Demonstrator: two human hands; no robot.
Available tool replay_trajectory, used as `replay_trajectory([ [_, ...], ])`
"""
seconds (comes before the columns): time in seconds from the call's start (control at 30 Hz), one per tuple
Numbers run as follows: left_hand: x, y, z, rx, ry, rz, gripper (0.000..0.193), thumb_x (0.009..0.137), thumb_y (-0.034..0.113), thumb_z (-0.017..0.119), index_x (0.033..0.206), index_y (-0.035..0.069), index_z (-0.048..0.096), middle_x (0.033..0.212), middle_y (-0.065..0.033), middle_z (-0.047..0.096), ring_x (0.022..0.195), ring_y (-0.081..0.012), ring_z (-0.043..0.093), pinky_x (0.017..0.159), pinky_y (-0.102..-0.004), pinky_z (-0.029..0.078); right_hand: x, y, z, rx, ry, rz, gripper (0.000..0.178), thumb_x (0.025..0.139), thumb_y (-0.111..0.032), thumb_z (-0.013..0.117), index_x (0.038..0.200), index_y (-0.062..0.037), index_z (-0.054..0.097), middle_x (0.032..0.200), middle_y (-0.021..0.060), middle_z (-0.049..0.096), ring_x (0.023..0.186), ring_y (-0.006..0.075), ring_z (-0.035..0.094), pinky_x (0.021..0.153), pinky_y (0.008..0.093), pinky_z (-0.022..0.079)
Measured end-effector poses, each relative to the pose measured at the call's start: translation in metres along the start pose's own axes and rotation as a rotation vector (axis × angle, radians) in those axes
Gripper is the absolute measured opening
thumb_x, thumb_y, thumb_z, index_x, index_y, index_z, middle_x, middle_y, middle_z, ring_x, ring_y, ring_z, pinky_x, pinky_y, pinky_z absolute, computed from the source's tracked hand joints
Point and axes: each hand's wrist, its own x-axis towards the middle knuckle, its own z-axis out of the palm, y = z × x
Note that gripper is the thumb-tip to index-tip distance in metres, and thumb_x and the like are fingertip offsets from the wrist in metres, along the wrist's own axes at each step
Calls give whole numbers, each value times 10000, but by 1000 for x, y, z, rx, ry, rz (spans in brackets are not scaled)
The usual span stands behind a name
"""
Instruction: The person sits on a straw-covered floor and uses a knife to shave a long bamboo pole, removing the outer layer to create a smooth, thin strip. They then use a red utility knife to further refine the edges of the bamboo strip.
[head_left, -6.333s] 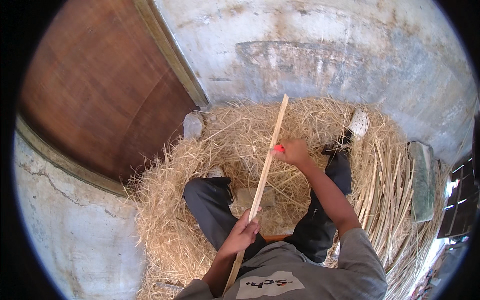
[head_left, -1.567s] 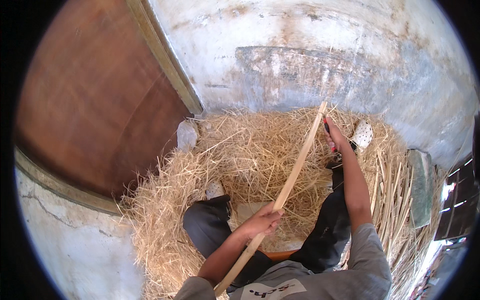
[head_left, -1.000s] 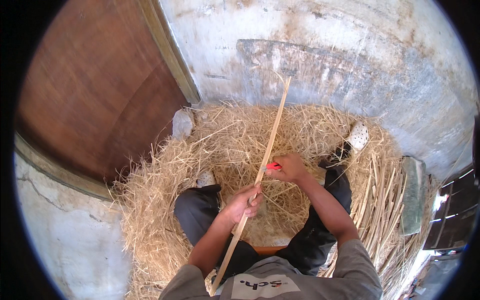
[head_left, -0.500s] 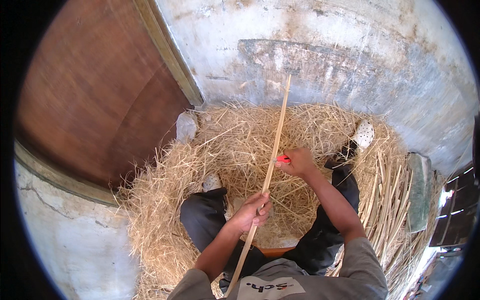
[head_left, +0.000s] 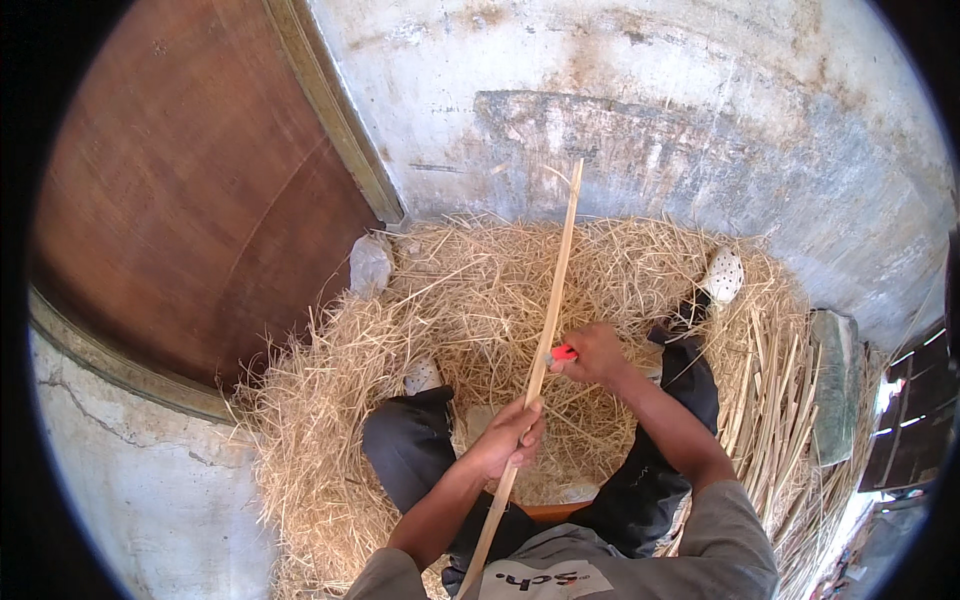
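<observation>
A long pale bamboo strip point(head_left: 562, 260) slants up and away from my lap, its far end pointing at the wall. My left hand point(head_left: 508, 440) is closed round its middle. In my right hand point(head_left: 598, 354) is a small red-handled knife point(head_left: 563, 353), held against the strip's right side just beyond my left hand. The blade is too small to make out clearly. Near the strip's far tip a thin curled shaving point(head_left: 556, 173) stands out to the left.
Shavings point(head_left: 470, 270) lie heaped around my legs. Several long strips point(head_left: 765, 390) lie in a bundle on the right, beside a greenish stone block point(head_left: 836, 385). A whitish stone point(head_left: 371, 264) sits by the brown door point(head_left: 200, 200). The stained wall point(head_left: 640, 130) stands ahead.
My right hand and the knife have moved down along the strip, toward me and my left hand. A curled shaving now shows at the far tip.
</observation>
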Motion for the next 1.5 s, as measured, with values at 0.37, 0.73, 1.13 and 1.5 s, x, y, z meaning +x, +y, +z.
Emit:
replay_trajectory([
  [0.37,-13,-20,26,153,34,-30,221,1017,336,424,939,132,395,627,37,376,384,-42,327,354,-196,274,26,84,-26,-32,303,449,518,820,-570,584,706,-66,634,527,148,536,497,349,563,491,437,438],
  [0.73,-60,-60,36,249,73,-79,234,1012,325,443,958,101,399,628,31,384,400,-39,347,372,-195,307,15,113,-49,-152,400,585,621,895,-576,475,660,-15,600,552,205,529,514,387,543,513,467,415],
  [1.13,-46,-55,27,221,163,11,165,1005,251,470,949,100,438,652,34,416,441,-50,364,417,-207,333,13,89,-25,1095,-128,837,733,874,-763,277,561,-108,374,475,-12,308,409,122,303,397,321,304],
  [1.5,-36,-12,19,263,278,156,155,1009,232,469,1047,84,444,710,14,433,513,-63,391,458,-207,346,5,-25,-17,108,-184,-15,577,768,-670,591,680,-104,661,574,118,590,548,297,606,495,418,427],
])
